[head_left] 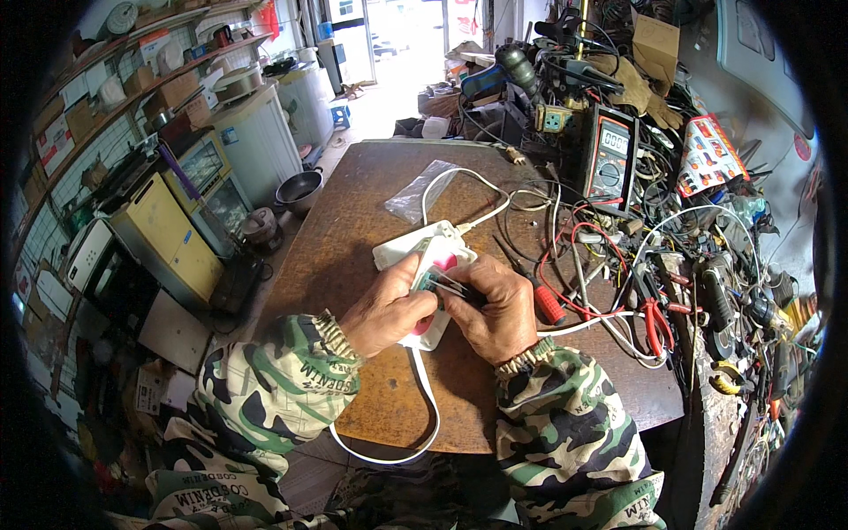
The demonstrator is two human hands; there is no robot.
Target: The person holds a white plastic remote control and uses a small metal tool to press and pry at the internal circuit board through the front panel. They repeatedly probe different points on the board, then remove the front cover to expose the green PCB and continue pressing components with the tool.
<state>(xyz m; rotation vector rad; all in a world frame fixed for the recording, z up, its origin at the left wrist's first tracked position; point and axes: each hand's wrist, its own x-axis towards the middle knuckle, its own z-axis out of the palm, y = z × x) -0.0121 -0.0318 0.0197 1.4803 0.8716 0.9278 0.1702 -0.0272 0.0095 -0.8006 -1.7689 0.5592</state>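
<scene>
Left hand (389, 309) clasping white casing (431, 254), right hand (496, 309) opposite, pinching apparent tweezers (450, 284) over it

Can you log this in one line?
left hand: holding white-and-pink plastic piece | right hand: holding thin silver metal tool | surface: brown wooden table

Bench (340, 225): worn brown wood, faintly glossy. Housing (434, 336): smooth white plastic. Slender tool (452, 284): shiny metal. Bag (413, 198) near the far edge: clear, crinkled, glossy plastic. Cable (429, 389) crossing the near edge: smooth plastic. Sleeves (565, 415): matt cloth.
</scene>
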